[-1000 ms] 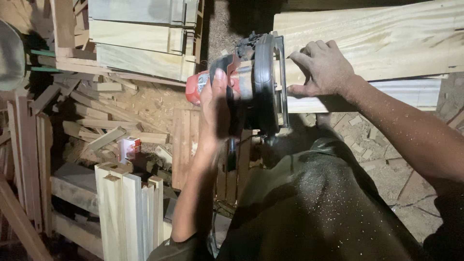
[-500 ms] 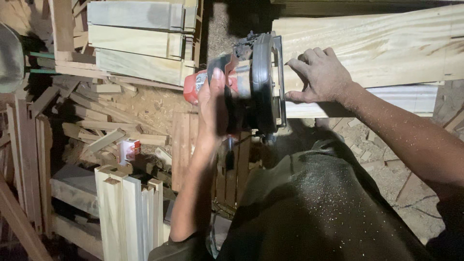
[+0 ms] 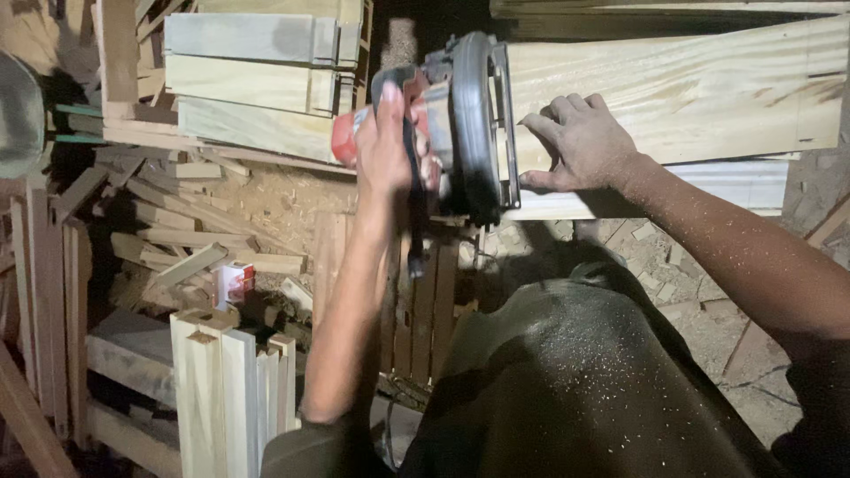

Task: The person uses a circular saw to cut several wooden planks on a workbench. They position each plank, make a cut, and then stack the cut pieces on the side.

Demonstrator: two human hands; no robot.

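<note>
Right now my left hand (image 3: 387,146) is wrapped around the handle of the circular saw (image 3: 452,124), fingers closed tight on the grip, in the upper middle of the frame. The saw sits at the left end of the pale wooden board (image 3: 673,93), which runs across the upper right. My right hand (image 3: 580,142) lies flat on the board just beside the saw's guard, fingers spread and pressing down, holding nothing.

As far as I can judge, the cut is at the board's left end and not finished: the saw body is against the edge, and I cannot see the blade or any cut line, since the guard hides them. No loose offcut shows under the saw. Sawdust speckles my dark trousers (image 3: 575,381) in the lower middle, so cutting is clearly in hand.

At upper left, stacked planks (image 3: 252,80) lie in a pile; below them scrap strips (image 3: 177,239) litter the floor. Upright pale posts (image 3: 232,389) stand at lower left.
</note>
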